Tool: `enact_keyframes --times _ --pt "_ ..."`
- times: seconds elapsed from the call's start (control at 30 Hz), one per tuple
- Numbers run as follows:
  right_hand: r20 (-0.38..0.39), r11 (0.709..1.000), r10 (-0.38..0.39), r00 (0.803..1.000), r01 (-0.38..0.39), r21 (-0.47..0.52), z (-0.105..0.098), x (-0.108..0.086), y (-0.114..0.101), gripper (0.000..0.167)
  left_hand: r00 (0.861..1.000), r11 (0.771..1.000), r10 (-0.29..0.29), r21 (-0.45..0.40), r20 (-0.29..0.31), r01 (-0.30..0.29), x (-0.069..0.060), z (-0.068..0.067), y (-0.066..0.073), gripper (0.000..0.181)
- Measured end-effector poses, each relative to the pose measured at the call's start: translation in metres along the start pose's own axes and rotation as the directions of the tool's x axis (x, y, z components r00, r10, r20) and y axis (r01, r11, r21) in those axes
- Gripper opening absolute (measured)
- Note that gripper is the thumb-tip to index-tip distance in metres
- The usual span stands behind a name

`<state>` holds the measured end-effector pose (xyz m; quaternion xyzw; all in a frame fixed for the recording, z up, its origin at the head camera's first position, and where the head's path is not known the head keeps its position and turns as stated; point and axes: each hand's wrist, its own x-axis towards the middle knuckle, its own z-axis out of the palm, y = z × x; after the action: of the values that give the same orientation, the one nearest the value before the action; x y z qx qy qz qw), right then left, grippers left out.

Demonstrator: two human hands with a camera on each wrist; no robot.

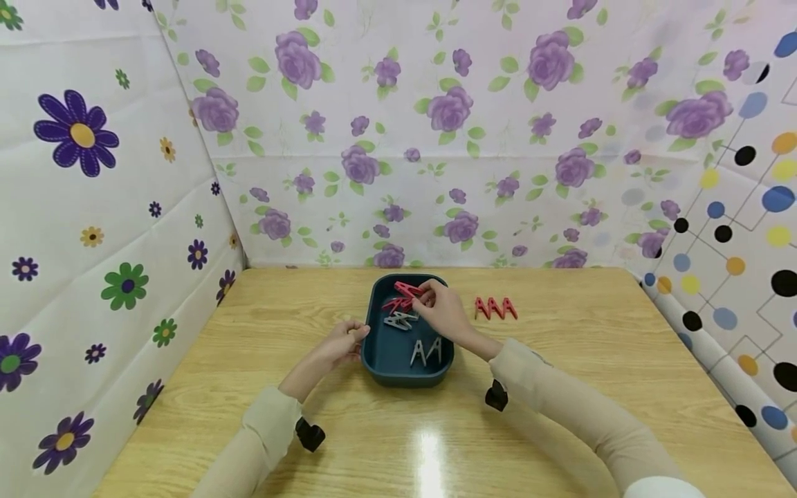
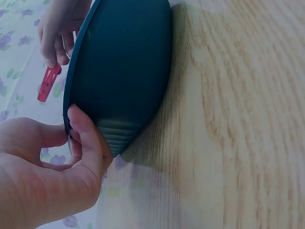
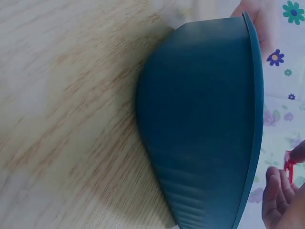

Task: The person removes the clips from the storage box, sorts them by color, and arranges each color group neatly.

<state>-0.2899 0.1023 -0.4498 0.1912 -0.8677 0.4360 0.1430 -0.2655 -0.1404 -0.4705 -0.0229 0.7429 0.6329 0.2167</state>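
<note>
A dark teal plastic basin [image 1: 395, 356] stands on the wooden table. My left hand [image 1: 344, 344] pinches its left rim between thumb and fingers, which the left wrist view shows up close. Over the basin's far part, my right hand [image 1: 445, 311] holds a red clothespin [image 1: 407, 288] by one end. Beneath it, more red clothespins [image 1: 396, 304] lie inside, partly covered by the hand. Grey clothespins [image 1: 400, 320] lie near the middle of the basin, and two more grey clothespins [image 1: 426, 351] are nearer its front right. In the right wrist view the held red clothespin [image 3: 289, 167] shows beyond the rim.
Three red clothespins [image 1: 495, 308] sit in a row on the table [image 1: 573, 360], right of the basin. A floral cloth [image 1: 398, 138] hangs behind the table, with patterned cloths at both sides. Black wrist cameras [image 1: 309, 434] are strapped to both wrists.
</note>
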Motion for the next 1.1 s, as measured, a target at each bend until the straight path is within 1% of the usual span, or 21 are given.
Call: enact_keyframes --times 0.17,0.27,0.4,0.57,0.63,0.73,0.87,1.1 --pt "-0.043 0.999 -0.034 0.998 0.035 0.006 -0.005 -0.003 0.002 0.021 1.000 1.000 0.012 0.005 -0.001 -0.012 0.000 0.001 -0.001 0.020" --pt "-0.049 0.999 -0.029 0.998 0.028 -0.014 -0.007 -0.005 0.005 0.021 1.000 1.000 0.018 0.004 -0.006 -0.018 -0.001 0.002 -0.002 0.016" --pt "-0.064 0.999 -0.024 0.998 0.022 -0.024 -0.012 -0.008 0.009 0.022 1.000 1.000 0.022 0.001 0.002 -0.022 -0.002 0.002 -0.002 0.017" --pt "-0.083 0.999 -0.043 0.996 0.043 0.005 -0.020 -0.010 0.013 0.023 1.000 1.000 0.017 -0.009 0.002 -0.017 -0.001 0.001 -0.002 0.017" --pt "-0.084 0.999 -0.033 0.996 0.035 0.023 -0.023 -0.011 0.015 0.022 1.000 1.000 0.015 -0.008 0.003 -0.015 0.000 0.000 -0.002 0.018" --pt "-0.095 1.000 -0.021 0.995 0.023 0.014 -0.027 -0.013 0.023 0.021 1.000 1.000 0.011 -0.011 0.002 -0.011 0.000 0.000 -0.002 0.018" --pt "-0.123 0.999 -0.026 0.992 0.029 0.018 -0.031 -0.015 0.032 0.020 1.000 1.000 0.014 -0.023 0.002 -0.014 0.001 0.000 -0.001 0.019" --pt "-0.117 0.997 -0.038 0.992 0.046 0.068 -0.038 -0.021 0.038 0.023 1.000 1.000 0.000 -0.025 0.002 0.000 0.000 -0.002 -0.001 0.021"
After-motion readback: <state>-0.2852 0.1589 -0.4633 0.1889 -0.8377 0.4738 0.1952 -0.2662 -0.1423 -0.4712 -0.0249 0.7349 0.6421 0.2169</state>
